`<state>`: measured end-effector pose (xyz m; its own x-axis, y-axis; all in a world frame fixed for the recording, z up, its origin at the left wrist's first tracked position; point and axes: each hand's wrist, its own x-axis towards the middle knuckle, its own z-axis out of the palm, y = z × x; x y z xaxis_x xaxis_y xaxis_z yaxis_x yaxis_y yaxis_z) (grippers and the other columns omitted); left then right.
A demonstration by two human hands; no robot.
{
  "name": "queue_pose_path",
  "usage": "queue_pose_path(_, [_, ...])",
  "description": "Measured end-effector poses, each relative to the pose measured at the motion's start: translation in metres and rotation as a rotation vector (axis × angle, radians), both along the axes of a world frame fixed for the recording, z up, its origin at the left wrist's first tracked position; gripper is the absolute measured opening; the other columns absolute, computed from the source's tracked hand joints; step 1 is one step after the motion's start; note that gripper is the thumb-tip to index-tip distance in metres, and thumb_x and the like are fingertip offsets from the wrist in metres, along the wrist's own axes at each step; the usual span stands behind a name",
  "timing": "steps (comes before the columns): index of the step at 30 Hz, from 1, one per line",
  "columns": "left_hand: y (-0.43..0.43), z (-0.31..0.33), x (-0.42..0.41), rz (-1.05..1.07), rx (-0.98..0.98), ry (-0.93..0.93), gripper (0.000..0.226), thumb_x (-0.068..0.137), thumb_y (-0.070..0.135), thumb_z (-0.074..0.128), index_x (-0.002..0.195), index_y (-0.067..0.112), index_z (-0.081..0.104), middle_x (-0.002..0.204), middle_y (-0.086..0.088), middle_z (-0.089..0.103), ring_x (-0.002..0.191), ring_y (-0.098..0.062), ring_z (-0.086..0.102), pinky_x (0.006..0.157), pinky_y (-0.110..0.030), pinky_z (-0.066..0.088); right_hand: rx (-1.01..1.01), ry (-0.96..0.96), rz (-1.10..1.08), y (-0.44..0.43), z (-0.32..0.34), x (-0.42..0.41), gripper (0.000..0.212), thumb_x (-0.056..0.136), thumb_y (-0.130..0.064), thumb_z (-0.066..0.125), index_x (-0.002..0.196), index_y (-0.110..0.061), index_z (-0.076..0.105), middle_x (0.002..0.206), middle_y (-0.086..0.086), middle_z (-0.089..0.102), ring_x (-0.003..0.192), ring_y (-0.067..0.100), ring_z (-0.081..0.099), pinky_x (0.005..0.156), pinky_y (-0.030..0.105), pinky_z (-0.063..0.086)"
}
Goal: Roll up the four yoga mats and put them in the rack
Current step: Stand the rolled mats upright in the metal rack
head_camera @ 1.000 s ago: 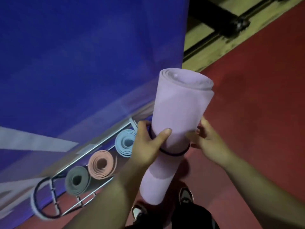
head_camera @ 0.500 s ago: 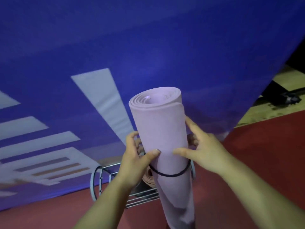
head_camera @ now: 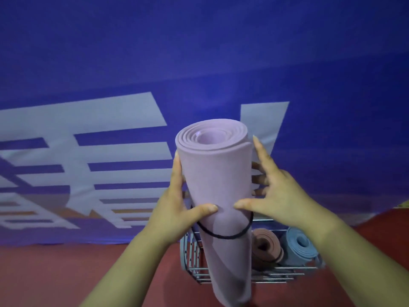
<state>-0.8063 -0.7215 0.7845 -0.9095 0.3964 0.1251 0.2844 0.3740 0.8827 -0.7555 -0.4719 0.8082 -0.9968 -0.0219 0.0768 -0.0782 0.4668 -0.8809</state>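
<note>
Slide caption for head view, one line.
Left hand and right hand hold a rolled lilac mat, black band round it, upright before a wire rack holding a pink mat and a blue mat.

Matt foam lilac mat (head_camera: 218, 182), wire-metal rack (head_camera: 261, 279), smooth cloth banner (head_camera: 199, 52).

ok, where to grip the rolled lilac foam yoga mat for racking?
Grip the rolled lilac foam yoga mat on its upper half, above the loose black elastic band, from both sides, as the left hand and right hand do. It stands upright, and its free outer edge likely needs pinning.
</note>
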Motion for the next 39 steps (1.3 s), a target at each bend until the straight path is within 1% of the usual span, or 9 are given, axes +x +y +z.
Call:
queue_pose_path(4, [-0.03,0.006,-0.01,0.017,-0.003,0.041,0.13,0.069,0.041,0.091,0.147,0.067,-0.01,0.139,0.04,0.047,0.126,0.01,0.051,0.099,-0.019,0.047,0.003,0.006,-0.002,-0.031,0.003,-0.013,0.137,0.065,-0.021,0.096,0.134,-0.083,-0.006,0.125,-0.042,0.043,0.103,-0.016,0.061,0.078,0.012,0.054])
queue_pose_path(8, [-0.048,0.015,-0.019,0.027,-0.033,0.11,0.131,0.068,0.043,0.091,0.147,0.068,-0.01,0.146,0.03,0.046,0.129,0.006,0.05,0.099,-0.022,0.048,-0.006,0.018,-0.025,-0.052,0.006,-0.019,0.14,0.066,-0.015,0.095,0.137,-0.079,-0.008,0.12,-0.045,0.043,0.101,-0.019,0.06,0.074,0.008,0.052])
queue_pose_path(13, [-0.058,0.029,-0.033,0.019,-0.023,0.171,0.129,0.068,0.05,0.088,0.144,0.07,-0.014,0.149,0.032,0.037,0.126,0.01,0.048,0.089,-0.007,0.045,0.008,0.065,-0.053,-0.072,0.022,-0.029,0.142,0.067,-0.019,0.094,0.134,-0.08,-0.015,0.131,-0.052,0.033,0.12,-0.007,0.056,0.086,0.012,0.053])
queue_pose_path(16, [-0.062,0.029,-0.039,0.009,0.001,0.172,0.128,0.069,0.052,0.086,0.142,0.071,-0.017,0.15,0.037,0.032,0.126,0.012,0.047,0.087,-0.005,0.046,0.037,0.081,-0.05,-0.079,0.027,-0.035,0.142,0.067,-0.02,0.094,0.131,-0.081,-0.017,0.133,-0.05,0.032,0.131,0.002,0.051,0.098,0.027,0.054])
queue_pose_path(18, [-0.064,0.024,-0.041,-0.006,0.015,0.168,0.129,0.071,0.046,0.087,0.144,0.068,-0.016,0.148,0.041,0.032,0.128,0.012,0.046,0.091,-0.008,0.046,0.055,0.081,-0.055,-0.082,0.025,-0.037,0.142,0.066,-0.021,0.095,0.132,-0.081,-0.017,0.132,-0.052,0.03,0.133,0.004,0.05,0.102,0.033,0.053])
queue_pose_path(22, [-0.065,0.018,-0.049,-0.021,0.026,0.16,0.13,0.073,0.043,0.088,0.147,0.065,-0.016,0.154,0.036,0.03,0.136,0.008,0.043,0.097,-0.012,0.045,-0.004,0.073,-0.081,-0.084,0.016,-0.041,0.142,0.067,-0.018,0.094,0.131,-0.082,-0.015,0.128,-0.053,0.031,0.129,0.001,0.052,0.094,0.017,0.053])
queue_pose_path(28, [-0.068,0.018,-0.053,-0.033,0.031,0.18,0.129,0.074,0.042,0.087,0.148,0.063,-0.016,0.158,0.028,0.03,0.138,0.004,0.042,0.1,-0.016,0.045,-0.049,0.079,-0.074,-0.085,0.014,-0.05,0.142,0.066,-0.011,0.094,0.132,-0.082,-0.01,0.134,-0.047,0.033,0.127,-0.001,0.055,0.09,0.013,0.052])
queue_pose_path(35, [-0.07,0.016,-0.053,0.006,0.027,0.198,0.128,0.074,0.044,0.087,0.146,0.066,-0.016,0.16,0.019,0.033,0.137,-0.002,0.045,0.102,-0.025,0.047,-0.072,0.044,-0.029,-0.084,0.011,-0.058,0.141,0.069,-0.008,0.092,0.142,-0.074,-0.008,0.125,-0.06,0.033,0.123,-0.011,0.053,0.087,0.015,0.054])
queue_pose_path(39, [-0.067,0.015,-0.054,0.004,0.052,0.191,0.13,0.073,0.036,0.089,0.15,0.061,-0.013,0.159,0.02,0.032,0.139,-0.003,0.044,0.105,-0.03,0.048,-0.094,0.029,-0.016,-0.083,0.01,-0.063,0.14,0.07,-0.008,0.091,0.143,-0.073,-0.009,0.13,-0.053,0.033,0.122,-0.009,0.055,0.085,0.015,0.055])
